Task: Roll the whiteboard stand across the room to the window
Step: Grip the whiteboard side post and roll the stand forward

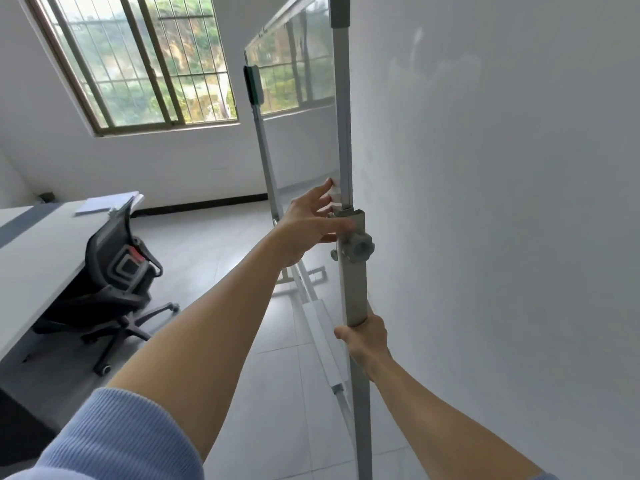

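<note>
Stand (353, 289) | my right hand (365, 336) clamped round it low down | left hand (311, 220) straight-fingered against it | window (138, 64) well apart ahead | I judge the rolling unfinished

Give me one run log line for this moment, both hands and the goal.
left hand: touching whiteboard stand, higher up | right hand: gripping it lower down | window: ahead, not yet reached

Setting: office room. Left of your left hand (311, 226): pale desk (41, 244) bearing a paper pad (104, 204), with a black wheeled office chair (114, 282) drawn up to it. Beyond that hand: barred sliding window (138, 64). At your right hand (367, 336): whiteboard stand (353, 289). Beneath your arms: grey tiled floor (225, 244).
</note>
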